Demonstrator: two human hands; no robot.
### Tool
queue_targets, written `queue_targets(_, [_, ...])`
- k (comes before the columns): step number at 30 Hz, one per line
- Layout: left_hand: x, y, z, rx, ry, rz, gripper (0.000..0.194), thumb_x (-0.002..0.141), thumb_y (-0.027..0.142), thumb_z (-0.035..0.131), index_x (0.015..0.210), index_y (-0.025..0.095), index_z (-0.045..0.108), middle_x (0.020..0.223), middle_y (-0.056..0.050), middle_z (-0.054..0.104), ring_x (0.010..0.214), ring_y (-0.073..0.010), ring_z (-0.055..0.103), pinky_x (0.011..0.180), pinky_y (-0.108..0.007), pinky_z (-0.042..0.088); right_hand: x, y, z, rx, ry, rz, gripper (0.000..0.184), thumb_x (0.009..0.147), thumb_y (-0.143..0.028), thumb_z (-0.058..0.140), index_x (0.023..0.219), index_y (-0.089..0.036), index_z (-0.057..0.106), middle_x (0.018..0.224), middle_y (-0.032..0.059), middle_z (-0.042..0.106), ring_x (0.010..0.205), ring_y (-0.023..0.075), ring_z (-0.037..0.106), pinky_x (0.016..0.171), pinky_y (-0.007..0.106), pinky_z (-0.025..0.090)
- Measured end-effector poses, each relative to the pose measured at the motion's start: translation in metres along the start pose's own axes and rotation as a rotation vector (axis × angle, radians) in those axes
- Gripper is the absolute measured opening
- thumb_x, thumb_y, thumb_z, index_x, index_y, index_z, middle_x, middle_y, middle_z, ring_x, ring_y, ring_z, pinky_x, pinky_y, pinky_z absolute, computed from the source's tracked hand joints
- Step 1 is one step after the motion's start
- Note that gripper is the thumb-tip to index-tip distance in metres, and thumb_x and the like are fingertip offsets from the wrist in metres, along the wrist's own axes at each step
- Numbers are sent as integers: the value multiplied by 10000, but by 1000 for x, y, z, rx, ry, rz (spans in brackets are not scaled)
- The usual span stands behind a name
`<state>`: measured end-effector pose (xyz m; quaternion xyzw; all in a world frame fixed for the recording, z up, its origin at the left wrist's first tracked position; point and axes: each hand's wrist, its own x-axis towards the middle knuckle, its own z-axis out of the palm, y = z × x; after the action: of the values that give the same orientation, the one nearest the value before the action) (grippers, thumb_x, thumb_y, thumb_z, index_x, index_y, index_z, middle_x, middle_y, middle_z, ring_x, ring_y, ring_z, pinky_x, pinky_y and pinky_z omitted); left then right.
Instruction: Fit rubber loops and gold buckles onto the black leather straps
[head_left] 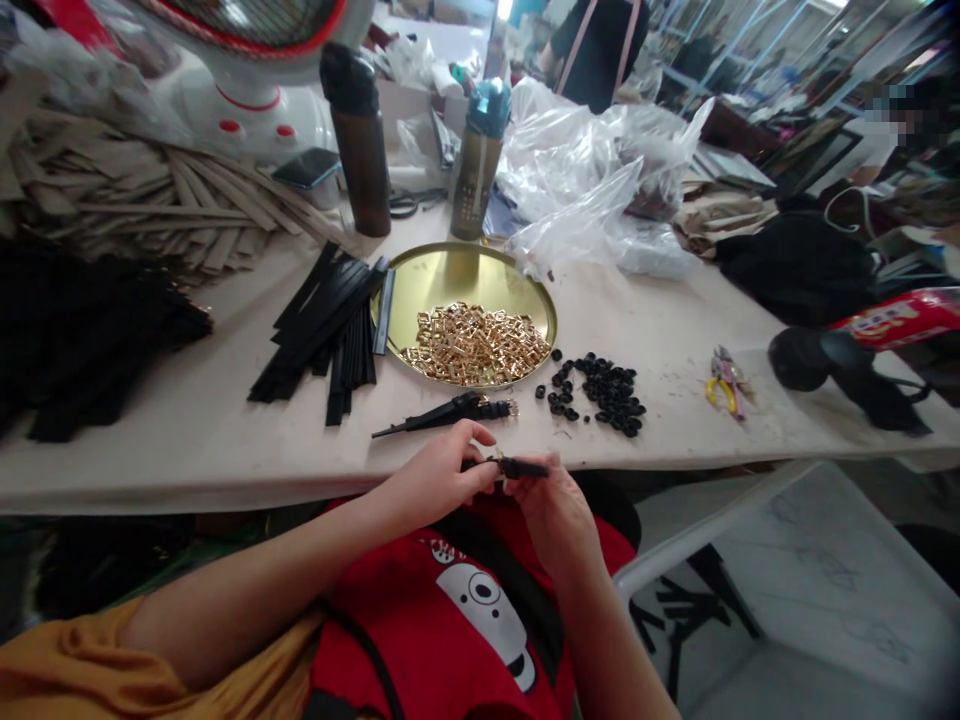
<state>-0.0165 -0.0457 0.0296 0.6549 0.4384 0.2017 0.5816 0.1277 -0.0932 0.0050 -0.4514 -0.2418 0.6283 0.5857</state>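
Both my hands meet just below the table's front edge, over a red apron. My left hand (442,470) pinches one end of a short black strap (521,466) with a small gold buckle; my right hand (551,510) grips the other end. On the table just beyond lies a finished black strap with buckle (450,412). A round gold tray (450,275) holds a heap of gold buckles (476,345). To its right lies a scatter of small black loops (600,390). Left of the tray is a fan of black strap pieces (330,325).
Two bottles (360,130) (480,160) stand behind the tray, with clear plastic bags (592,190) to the right. Yellow-handled pliers (724,385) lie at right. Tan strips (150,210) and dark straps (67,350) pile up at left. A white bin (795,590) with some black straps sits at lower right.
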Motion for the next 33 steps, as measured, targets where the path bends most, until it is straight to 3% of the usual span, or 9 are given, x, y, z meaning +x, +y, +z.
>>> queue_targets(2, [-6, 2, 0, 68, 28, 2, 241, 800, 336, 473, 987, 186, 443, 752, 4, 625, 595, -113, 556, 548, -216, 400, -3, 1, -1, 32, -23, 72, 191, 738, -377, 635, 788, -193, 629, 698, -9, 586, 593, 96, 498, 595, 231, 411])
queue_targets(6, [-17, 3, 1, 299, 124, 16, 258, 789, 399, 486, 942, 192, 493, 764, -12, 621, 687, -155, 566, 598, -246, 392, -11, 5, -1, 90, -187, 264, 250, 734, -374, 643, 897, -187, 619, 681, -20, 545, 576, 77, 468, 574, 207, 402])
queue_targets(11, [-26, -1, -1, 440, 55, 45, 244, 779, 418, 487, 843, 193, 559, 751, -12, 617, 677, -161, 548, 580, -245, 368, -25, 6, 2, 155, -196, 338, 198, 661, -283, 721, 777, -194, 587, 673, -37, 545, 588, 68, 484, 589, 188, 413])
queue_targets(18, [-38, 0, -6, 257, -51, 79, 277, 764, 418, 509, 869, 176, 596, 802, -23, 625, 705, -145, 549, 590, -217, 394, -30, 7, 5, 40, -144, 163, 195, 721, -352, 650, 742, -184, 553, 747, -11, 565, 632, 93, 500, 628, 227, 430])
queue_targets(23, [-41, -7, -6, 82, -106, -4, 252, 765, 357, 497, 897, 160, 581, 753, -12, 625, 603, -116, 536, 525, -203, 392, -27, 14, 6, -304, 47, -108, 234, 746, -339, 626, 708, -200, 441, 670, -48, 517, 605, 90, 489, 601, 224, 416])
queue_targets(27, [-37, -11, -7, 11, -114, -57, 260, 746, 355, 517, 894, 150, 579, 768, -17, 629, 606, -113, 539, 526, -205, 408, -21, 17, 5, -481, 128, -183, 220, 758, -350, 602, 810, -212, 438, 675, -55, 497, 593, 99, 502, 570, 227, 417])
queue_targets(30, [-32, -12, -7, -61, -158, -107, 272, 750, 342, 506, 918, 141, 581, 755, -12, 625, 544, -91, 512, 498, -198, 403, -18, 16, 1, -639, 81, -187, 231, 765, -346, 585, 924, -212, 484, 661, -51, 502, 561, 106, 488, 526, 226, 391])
queue_targets(33, [-26, -12, -6, -99, -186, -124, 267, 755, 344, 496, 887, 132, 592, 706, -4, 608, 519, -85, 497, 484, -195, 394, -17, 14, -3, -811, -78, -187, 150, 787, -323, 551, 872, -200, 537, 610, -42, 509, 527, 108, 456, 502, 229, 353])
